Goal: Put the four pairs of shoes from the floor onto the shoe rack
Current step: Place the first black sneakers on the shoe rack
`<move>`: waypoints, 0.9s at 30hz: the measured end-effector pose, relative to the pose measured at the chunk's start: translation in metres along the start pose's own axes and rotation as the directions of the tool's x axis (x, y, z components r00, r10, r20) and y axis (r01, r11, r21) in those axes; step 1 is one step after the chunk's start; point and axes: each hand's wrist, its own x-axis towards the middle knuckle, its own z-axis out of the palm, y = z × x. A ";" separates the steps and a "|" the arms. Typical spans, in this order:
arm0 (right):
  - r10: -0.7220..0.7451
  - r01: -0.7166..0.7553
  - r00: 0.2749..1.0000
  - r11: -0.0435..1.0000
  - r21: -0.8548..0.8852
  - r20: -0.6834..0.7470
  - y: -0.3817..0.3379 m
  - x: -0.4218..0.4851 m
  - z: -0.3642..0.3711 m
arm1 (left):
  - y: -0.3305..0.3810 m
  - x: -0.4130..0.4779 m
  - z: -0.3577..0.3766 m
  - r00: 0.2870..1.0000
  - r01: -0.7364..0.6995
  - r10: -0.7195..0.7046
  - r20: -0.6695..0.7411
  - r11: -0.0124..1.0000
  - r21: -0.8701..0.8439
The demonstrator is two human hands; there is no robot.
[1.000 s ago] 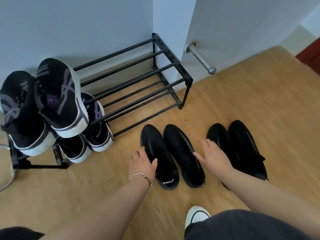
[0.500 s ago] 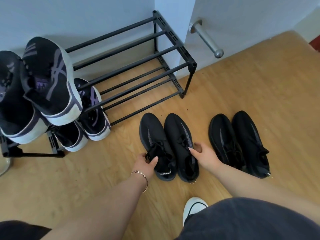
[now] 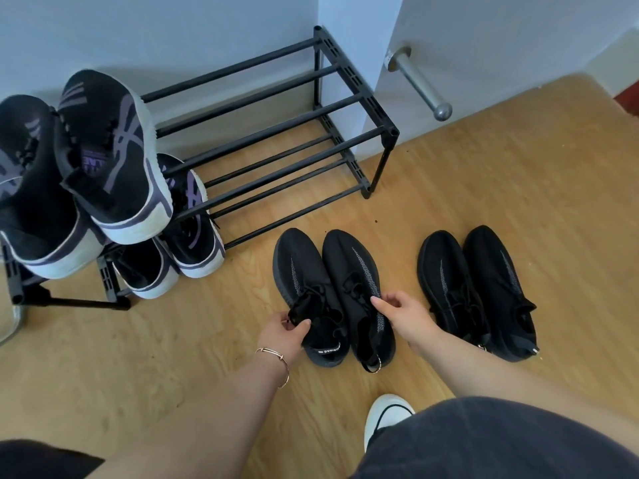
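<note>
Two pairs of black knit shoes lie on the wooden floor before the black two-tier shoe rack [image 3: 356, 86]. My left hand [image 3: 283, 331] pinches the tongue of the left shoe [image 3: 304, 288] of the nearer pair. My right hand [image 3: 401, 312] grips the collar of its mate, the right shoe [image 3: 356, 271]. The second black pair [image 3: 480, 288] lies untouched to the right. On the rack's left end sit two pairs of black-and-purple sneakers with white soles: one pair on the top tier [image 3: 103, 157], one on the bottom tier [image 3: 186, 229].
The rack stands against a pale wall in a corner. A metal door stopper [image 3: 422, 88] juts from the white door to its right. My white shoe [image 3: 383, 413] and dark shorts fill the lower frame. A metal object's edge [image 3: 8, 326] shows at far left.
Both hands came down from hovering over the nearer black pair and closed on the two shoes' openings. The shoes still rest on the floor.
</note>
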 end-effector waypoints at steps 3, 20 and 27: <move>-0.021 0.021 1.000 1.000 -0.015 0.015 -0.006 -0.003 0.004 | 0.002 -0.003 -0.008 1.000 -0.017 0.017 -0.009 1.000 -0.018; -0.261 0.259 0.965 0.965 0.050 0.040 -0.130 0.048 0.009 | 0.099 0.037 -0.053 0.969 -0.236 0.220 -0.109 0.956 -0.176; -0.348 0.348 0.934 0.937 0.019 0.082 -0.192 0.095 0.015 | 0.148 0.077 -0.065 0.956 -0.269 0.229 -0.183 0.934 -0.234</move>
